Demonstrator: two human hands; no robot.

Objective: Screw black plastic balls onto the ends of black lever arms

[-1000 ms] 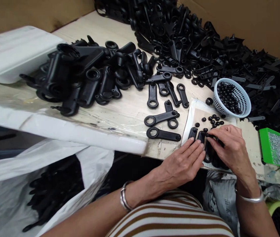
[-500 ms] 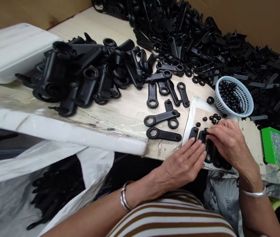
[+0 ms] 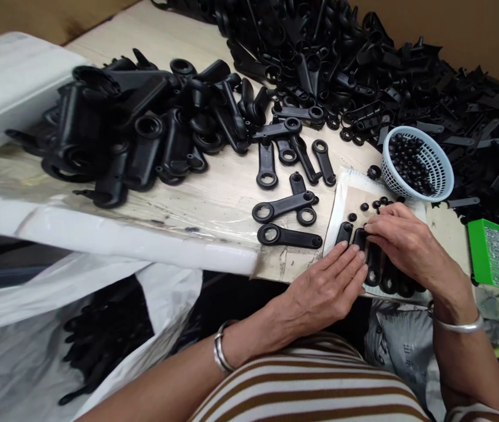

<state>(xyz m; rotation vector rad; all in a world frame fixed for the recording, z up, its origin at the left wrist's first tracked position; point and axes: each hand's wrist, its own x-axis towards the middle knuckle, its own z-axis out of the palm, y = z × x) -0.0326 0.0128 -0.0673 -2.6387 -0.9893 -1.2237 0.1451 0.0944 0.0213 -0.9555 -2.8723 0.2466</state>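
Observation:
Several black plastic handles (image 3: 373,265) lie side by side at the table's near edge on a pale pad (image 3: 349,196). My left hand (image 3: 326,287) lies flat, its fingertips pressing on the ends of the leftmost handles. My right hand (image 3: 405,243) is beside it, thumb and forefinger pinched at the top of one handle; a small black cap seems to be between them, though I cannot see it clearly. Loose black caps (image 3: 376,205) dot the pad just beyond my fingers.
A white mesh basket (image 3: 429,155) of black caps stands behind the pad. A green tray (image 3: 475,252) of small metal pieces sits at right. Loose handles (image 3: 287,205) and big piles of black parts (image 3: 153,126) cover the table. A white bag (image 3: 56,328) hangs below left.
My right hand has slid a little left along the row of handles. The left hand has stayed pressed in place. The camera has tilted slightly.

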